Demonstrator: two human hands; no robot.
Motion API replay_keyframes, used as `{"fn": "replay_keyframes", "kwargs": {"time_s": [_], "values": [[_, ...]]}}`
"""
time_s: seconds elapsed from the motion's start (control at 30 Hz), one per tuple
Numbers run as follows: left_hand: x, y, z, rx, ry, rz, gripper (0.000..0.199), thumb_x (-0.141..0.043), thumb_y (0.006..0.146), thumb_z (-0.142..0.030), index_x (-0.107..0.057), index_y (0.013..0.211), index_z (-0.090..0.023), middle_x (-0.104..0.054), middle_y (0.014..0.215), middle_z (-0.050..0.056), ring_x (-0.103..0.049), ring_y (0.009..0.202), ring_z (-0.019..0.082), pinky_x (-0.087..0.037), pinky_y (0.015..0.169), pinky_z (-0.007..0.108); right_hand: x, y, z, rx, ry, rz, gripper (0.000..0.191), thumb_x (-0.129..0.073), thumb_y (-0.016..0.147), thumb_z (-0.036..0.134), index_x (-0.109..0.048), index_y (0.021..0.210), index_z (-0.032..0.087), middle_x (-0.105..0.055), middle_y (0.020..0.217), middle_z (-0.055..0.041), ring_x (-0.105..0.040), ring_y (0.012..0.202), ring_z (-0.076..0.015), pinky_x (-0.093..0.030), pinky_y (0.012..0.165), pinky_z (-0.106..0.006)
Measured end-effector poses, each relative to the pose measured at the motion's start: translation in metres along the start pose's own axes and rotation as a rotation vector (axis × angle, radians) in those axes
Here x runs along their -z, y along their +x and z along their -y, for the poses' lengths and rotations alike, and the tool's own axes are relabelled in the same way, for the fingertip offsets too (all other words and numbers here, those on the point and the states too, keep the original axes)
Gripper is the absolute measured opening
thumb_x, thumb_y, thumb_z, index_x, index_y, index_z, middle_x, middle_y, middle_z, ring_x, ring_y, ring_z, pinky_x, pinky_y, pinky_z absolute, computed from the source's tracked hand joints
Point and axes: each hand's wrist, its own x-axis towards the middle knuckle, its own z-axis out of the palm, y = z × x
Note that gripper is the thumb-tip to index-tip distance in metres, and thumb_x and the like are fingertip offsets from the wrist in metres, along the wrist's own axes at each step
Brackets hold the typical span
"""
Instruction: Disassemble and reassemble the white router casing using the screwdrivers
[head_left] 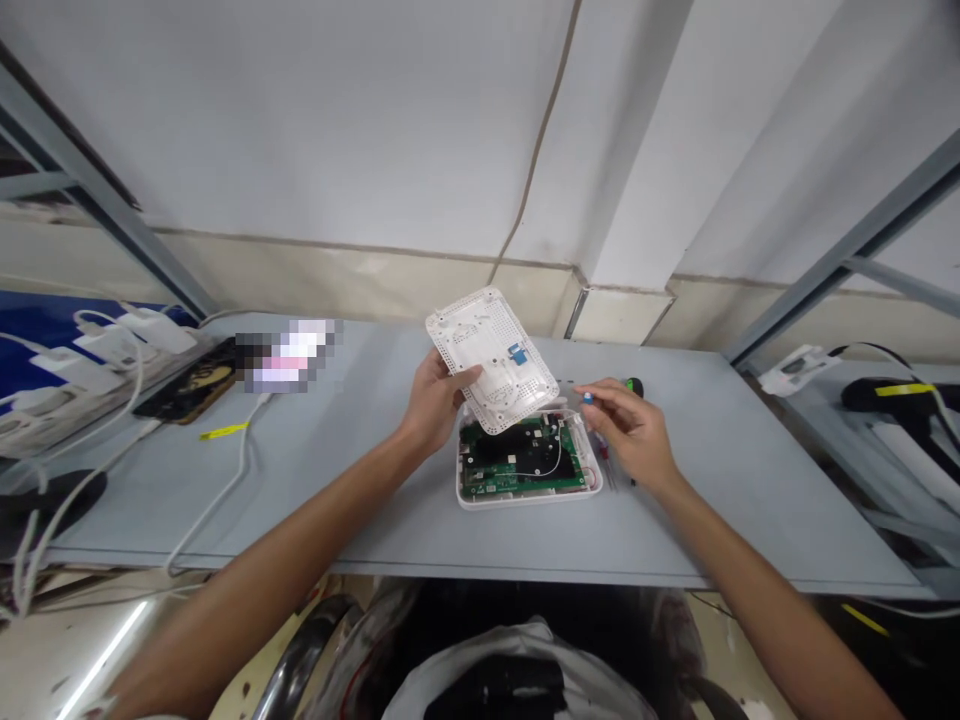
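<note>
My left hand point(433, 408) is closed on the edge of a white perforated plastic cover point(491, 345), tilted above the table. A small blue piece point(517, 354) sits on the cover's face. Below it lies an open white casing point(529, 501) with a green circuit board point(491, 490), black plates and a thin white wire inside. The cover hides the casing's upper left part. My right hand point(634, 432) pinches a small blue-and-white part point(588, 398) just above the casing's right corner. What exactly this part is cannot be made out.
Thin tools point(609, 470) lie right of the casing, beside a green-and-black handle point(636, 386). At left are a phone point(195, 380), a lit, blurred screen point(292, 355), white chargers point(75, 368) and cables point(244, 455). Metal posts point(847, 250) flank the grey table point(360, 430); a wall stands behind.
</note>
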Motion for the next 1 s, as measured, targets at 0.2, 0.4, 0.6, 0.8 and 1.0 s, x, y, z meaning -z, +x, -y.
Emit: {"fn": "replay_keyframes", "kwargs": {"time_s": [0.2, 0.4, 0.6, 0.8, 1.0], "values": [[-0.01, -0.012, 0.003, 0.063, -0.007, 0.036, 0.058, -0.085, 0.064, -0.01, -0.068, 0.119, -0.018, -0.076, 0.126, 0.012, -0.07, 0.12, 0.037, -0.062, 0.095, 0.047, -0.006, -0.005, 0.009, 0.206, -0.169, 0.014, 0.035, -0.061, 0.102, 0.019, -0.074, 0.132, 0.031, -0.071, 0.087, -0.0025, -0.065, 0.07, -0.0165, -0.054, 0.065, -0.033], [-0.015, -0.021, 0.006, 0.128, -0.006, 0.068, 0.052, -0.084, 0.061, -0.009, -0.071, 0.111, -0.015, -0.079, 0.115, 0.013, -0.071, 0.118, 0.039, -0.062, 0.097, 0.049, -0.011, -0.007, 0.009, 0.204, -0.149, 0.035, 0.036, -0.055, 0.104, 0.016, -0.07, 0.134, 0.029, -0.07, 0.08, -0.0014, -0.066, 0.07, -0.0181, -0.056, 0.069, -0.036], [-0.016, -0.027, 0.012, 0.165, 0.003, 0.145, 0.052, -0.085, 0.06, -0.01, -0.072, 0.11, -0.016, -0.079, 0.117, 0.013, -0.072, 0.117, 0.04, -0.059, 0.101, 0.052, -0.011, -0.006, 0.007, 0.271, -0.202, -0.044, 0.025, -0.068, 0.097, 0.017, -0.075, 0.118, 0.028, -0.075, 0.103, -0.006, -0.068, 0.082, -0.0202, -0.057, 0.073, -0.037], [-0.014, -0.031, 0.017, 0.174, 0.038, 0.175, 0.056, -0.087, 0.061, -0.012, -0.071, 0.115, -0.017, -0.079, 0.119, 0.012, -0.072, 0.117, 0.038, -0.057, 0.103, 0.052, -0.017, -0.007, 0.008, 0.233, -0.262, -0.068, 0.019, -0.069, 0.098, 0.02, -0.073, 0.116, 0.027, -0.075, 0.096, -0.004, -0.066, 0.077, -0.0178, -0.056, 0.07, -0.034], [-0.011, -0.031, 0.018, 0.199, 0.06, 0.217, 0.054, -0.086, 0.062, -0.014, -0.073, 0.114, -0.018, -0.079, 0.119, 0.011, -0.072, 0.116, 0.037, -0.056, 0.106, 0.052, -0.018, -0.003, 0.001, 0.223, -0.342, -0.057, 0.017, -0.065, 0.101, 0.025, -0.076, 0.114, 0.026, -0.067, 0.096, -0.0057, -0.065, 0.083, -0.0194, -0.056, 0.074, -0.037]]}}
